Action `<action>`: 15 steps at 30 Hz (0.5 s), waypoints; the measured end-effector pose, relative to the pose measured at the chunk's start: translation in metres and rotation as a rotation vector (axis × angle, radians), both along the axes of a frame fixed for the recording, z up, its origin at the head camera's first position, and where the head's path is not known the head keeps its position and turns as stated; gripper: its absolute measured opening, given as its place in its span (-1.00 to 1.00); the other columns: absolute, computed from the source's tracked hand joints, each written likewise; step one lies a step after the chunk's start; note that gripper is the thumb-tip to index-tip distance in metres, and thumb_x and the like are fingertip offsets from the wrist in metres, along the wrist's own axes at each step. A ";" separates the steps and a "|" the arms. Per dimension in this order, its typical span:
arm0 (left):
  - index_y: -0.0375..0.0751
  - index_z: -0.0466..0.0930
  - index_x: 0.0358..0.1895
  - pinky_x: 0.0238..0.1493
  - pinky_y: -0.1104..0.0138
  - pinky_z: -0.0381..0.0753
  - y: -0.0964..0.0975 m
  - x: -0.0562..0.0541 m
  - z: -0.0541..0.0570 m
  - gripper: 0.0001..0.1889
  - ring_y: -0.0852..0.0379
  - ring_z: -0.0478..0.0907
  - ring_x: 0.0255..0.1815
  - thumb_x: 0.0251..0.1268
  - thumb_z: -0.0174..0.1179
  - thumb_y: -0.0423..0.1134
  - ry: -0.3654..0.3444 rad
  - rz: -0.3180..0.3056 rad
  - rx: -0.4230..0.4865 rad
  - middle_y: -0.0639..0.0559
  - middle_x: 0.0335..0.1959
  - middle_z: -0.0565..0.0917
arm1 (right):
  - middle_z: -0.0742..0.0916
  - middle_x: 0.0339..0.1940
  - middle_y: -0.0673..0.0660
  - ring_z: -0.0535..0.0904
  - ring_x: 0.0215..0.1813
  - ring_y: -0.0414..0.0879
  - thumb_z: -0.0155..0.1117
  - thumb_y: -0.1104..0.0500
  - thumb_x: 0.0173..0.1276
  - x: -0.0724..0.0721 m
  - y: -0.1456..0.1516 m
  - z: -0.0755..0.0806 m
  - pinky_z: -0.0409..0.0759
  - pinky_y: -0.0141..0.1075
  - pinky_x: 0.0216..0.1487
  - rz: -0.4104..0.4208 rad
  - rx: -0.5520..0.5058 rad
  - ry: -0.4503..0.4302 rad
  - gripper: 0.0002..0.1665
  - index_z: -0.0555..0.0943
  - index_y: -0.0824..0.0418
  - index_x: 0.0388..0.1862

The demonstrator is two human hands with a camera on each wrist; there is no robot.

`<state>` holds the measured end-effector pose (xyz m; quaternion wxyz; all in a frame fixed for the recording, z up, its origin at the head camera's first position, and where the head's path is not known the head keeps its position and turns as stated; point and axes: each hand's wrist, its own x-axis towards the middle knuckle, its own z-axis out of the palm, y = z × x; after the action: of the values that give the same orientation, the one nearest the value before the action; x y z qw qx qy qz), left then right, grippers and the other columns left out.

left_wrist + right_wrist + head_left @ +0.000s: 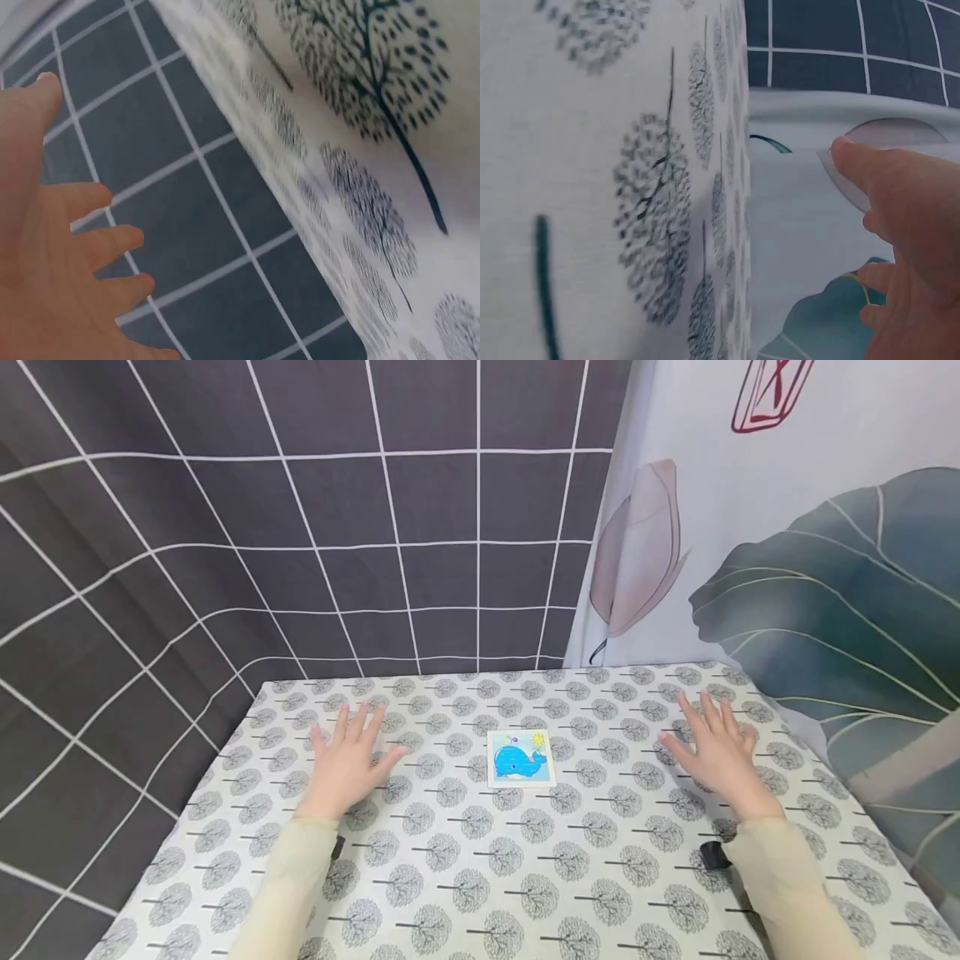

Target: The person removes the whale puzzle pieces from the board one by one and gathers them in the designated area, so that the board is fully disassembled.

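A small square picture puzzle with a blue whale (519, 762) and a pale border lies flat on the tree-print cloth, between the two hands. To its left, my left hand (345, 766) is spread palm down with fingers straight and holds nothing. On the other side my right hand (722, 753) is spread in the same way, its fingers pointing to the far edge. Both wrist views show the bare hands, the left hand (60, 255) and the right hand (915, 232), with extended fingers and no object in them.
The table (465, 893) wears a white cloth printed with grey trees. Behind and to the left hangs a dark curtain (427, 497) with a white grid. A pale curtain (705, 527) with large leaf shapes hangs at the right, close to the table's edge.
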<state>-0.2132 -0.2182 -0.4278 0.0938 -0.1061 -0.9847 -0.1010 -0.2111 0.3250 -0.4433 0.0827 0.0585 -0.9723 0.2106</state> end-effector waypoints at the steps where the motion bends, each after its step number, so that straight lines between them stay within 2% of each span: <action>1: -0.11 0.09 0.61 0.41 -0.43 -0.46 0.003 -0.003 -0.001 -0.13 -0.33 -0.21 0.62 0.42 0.00 0.34 -0.002 -0.014 -0.012 -0.22 0.62 0.05 | -0.19 0.63 0.41 -0.48 0.57 0.44 0.01 -0.26 0.56 -0.002 0.000 0.001 -0.55 0.57 0.28 0.004 0.002 -0.001 -0.02 -0.15 0.12 0.69; 7: -0.09 0.14 0.60 0.43 -0.40 -0.47 0.024 -0.017 -0.008 -0.15 -0.29 -0.15 0.62 0.41 0.04 0.33 -0.024 -0.097 -0.060 -0.20 0.60 0.11 | -0.12 0.63 0.44 -0.40 0.58 0.46 0.01 -0.23 0.57 -0.014 -0.011 0.011 -0.49 0.58 0.31 0.032 -0.012 -0.021 -0.05 -0.10 0.16 0.68; 12: -0.10 0.18 0.58 0.43 -0.44 -0.30 0.042 -0.024 -0.013 -0.17 -0.31 -0.02 0.60 0.42 0.00 0.35 -0.021 -0.169 -0.119 -0.21 0.58 0.19 | -0.05 0.62 0.46 -0.31 0.59 0.47 0.04 -0.21 0.57 -0.020 -0.026 0.017 -0.46 0.56 0.34 0.069 -0.023 -0.023 -0.07 -0.04 0.19 0.67; 15: -0.09 0.18 0.59 0.44 -0.43 -0.23 0.053 -0.026 -0.013 -0.16 -0.29 0.00 0.60 0.44 -0.06 0.38 -0.030 -0.203 -0.136 -0.19 0.58 0.18 | -0.03 0.62 0.46 -0.26 0.58 0.49 0.04 -0.18 0.57 -0.024 -0.035 0.016 -0.46 0.53 0.36 0.090 -0.025 -0.037 -0.09 -0.04 0.18 0.67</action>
<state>-0.2394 -0.1649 -0.4408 0.0609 -0.2098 -0.9748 -0.0446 -0.2352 0.2902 -0.4269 0.0560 0.0971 -0.9674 0.2272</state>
